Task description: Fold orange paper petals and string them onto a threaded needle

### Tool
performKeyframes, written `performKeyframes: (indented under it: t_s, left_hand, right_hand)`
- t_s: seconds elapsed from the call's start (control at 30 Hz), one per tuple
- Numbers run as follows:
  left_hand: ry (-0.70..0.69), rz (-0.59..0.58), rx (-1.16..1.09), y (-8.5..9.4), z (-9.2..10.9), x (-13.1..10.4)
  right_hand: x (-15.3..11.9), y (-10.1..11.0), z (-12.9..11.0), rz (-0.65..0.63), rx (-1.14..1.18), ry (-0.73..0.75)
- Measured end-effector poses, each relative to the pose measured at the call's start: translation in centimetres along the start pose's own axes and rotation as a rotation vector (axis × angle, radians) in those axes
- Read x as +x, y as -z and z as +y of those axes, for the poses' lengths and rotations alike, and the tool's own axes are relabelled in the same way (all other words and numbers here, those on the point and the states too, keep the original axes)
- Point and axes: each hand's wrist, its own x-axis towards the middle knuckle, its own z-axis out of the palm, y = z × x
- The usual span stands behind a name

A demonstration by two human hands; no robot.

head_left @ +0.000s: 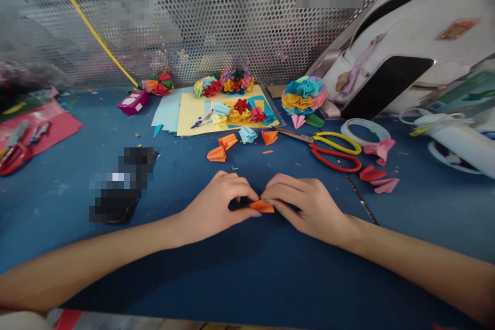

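Between both hands, just above the blue table (pixel 247 273), is a small folded piece of orange paper (pixel 263 207). My left hand (pixel 220 203) pinches its left end between thumb and fingers. At its upper right side, my right hand (pixel 305 203) grips it with closed fingertips. Beyond the hands lie folded orange paper pieces (pixel 216 154), a pleated light blue paper piece (pixel 248 135) and another orange piece (pixel 269 137). Scissors with one yellow and one red handle (pixel 335 159) rest open to the right of these.
A dark, blurred-out object (pixel 124 185) lies left of my hands. Behind are yellow sheets (pixel 187 113) bearing paper flowers, and a purple box (pixel 133 102). At right are a tape roll (pixel 365 133), pink paper pieces (pixel 381 150), a black phone (pixel 386 87) and a pale backpack (pixel 421 26). Perforated metal (pixel 232 20) closes the back.
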Motion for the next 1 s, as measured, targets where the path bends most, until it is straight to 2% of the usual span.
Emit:
performKeyframes:
  t_s: [0.2,0.37,0.47,0.63,0.7,0.77,0.9,1.0]
  left_hand:
    - [0.073,0.003,-0.202,0.1,0.3,0.2]
    - [0.072,-0.007,-0.148,0.2,0.5,0.2]
    - [-0.007,0.009,0.037,0.1,0.7,-0.2]
    - [-0.378,0.178,0.691,-0.4,0.8,-1.1]
    - [-0.452,0.223,0.798,-0.5,0.7,-1.2]
    - [-0.401,0.207,0.693,-0.5,0.5,-1.1]
    - [-0.162,0.092,0.225,-0.2,0.3,-0.5]
    - [-0.055,0.069,0.014,0.1,0.4,-0.4]
  right_hand:
    - [0.0,0.1,0.0,0.014,0.006,0.048]
    - [0.0,0.1,-0.2,-0.064,0.027,0.068]
    - [-0.1,0.0,-0.3,-0.104,-0.011,0.085]
    - [-0.2,-0.1,-0.6,-0.122,-0.029,0.044]
    - [-0.2,0.0,-0.6,-0.114,0.007,0.012]
    - [-0.1,0.1,-0.5,-0.098,0.058,-0.025]
    - [-0.1,0.3,-0.2,-0.051,0.148,-0.087]
    - [-0.2,0.2,0.0,-0.022,0.135,-0.082]
